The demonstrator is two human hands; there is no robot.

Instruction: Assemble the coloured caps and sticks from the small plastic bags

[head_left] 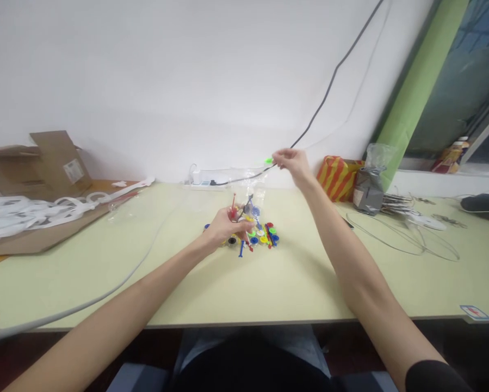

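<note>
Small coloured plastic pieces (264,239), round discs and thin sticks in blue, green, yellow, red and white, lie in a heap on the table. At the heap's left side is my left hand (223,227), its fingers closed around a few small pieces. A red piece (233,211) with a thin stem stands up from that grip; the other held pieces are too small to make out. My right hand (292,162) is raised above and right of the heap, fingertips pinched on a small bright green piece (268,160). Something clear, like thin plastic film (248,177), shows faintly behind the heap.
A power strip (205,182) with a black cable lies against the wall. On the left are a cardboard box (44,169) and white strips (36,215). A red-and-yellow striped bag (337,177), a grey package (367,190) and loose wires (411,245) are on the right.
</note>
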